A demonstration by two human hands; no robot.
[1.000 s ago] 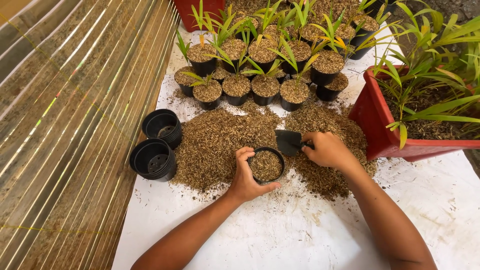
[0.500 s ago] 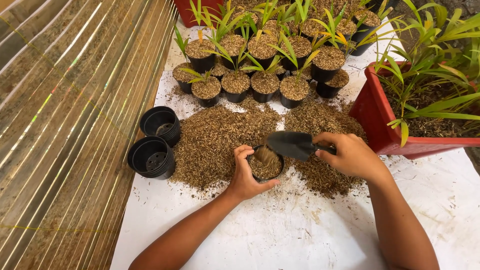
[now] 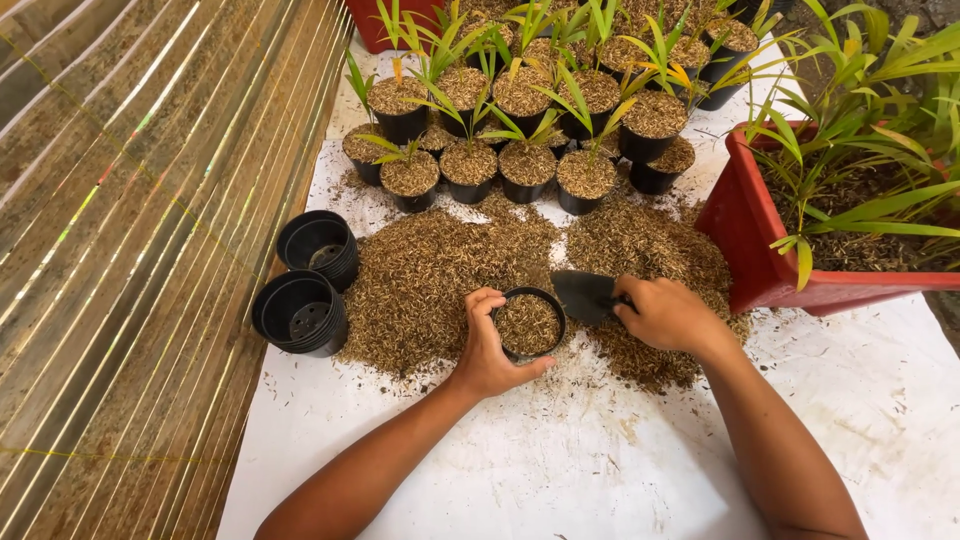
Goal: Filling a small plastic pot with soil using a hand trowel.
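- Small black pot (image 3: 529,324), centre of frame, sits on the white sheet (image 3: 560,470) at the near edge of the husk heap (image 3: 440,275); filled w/ brown husk mix almost to the rim, no seedling in it.
- Left hand (image 3: 487,350) wraps the pot from its left side, thumb on the near rim, fingers curled round the far side — firm hold.
- Right hand (image 3: 668,315) closed on the handle of a black trowel (image 3: 585,294); blade lies low on the heap just right of the pot, touching the husk. Can't tell if there's a load on the blade.
- Done so far, by the look: approx. 15+ pots w/ seedlings (image 3: 530,120) filled and planted, grouped at top centre.
- Left: this pot lacks a plant; two stacks of empty black pots (image 3: 308,280) wait at left-centre, beside the heap.
- Plenty of husk on the sheet; red planter (image 3: 745,245) at right edge holds more green seedlings.
- Judgement: well past halfway on filling this pot, batch itself far from over.
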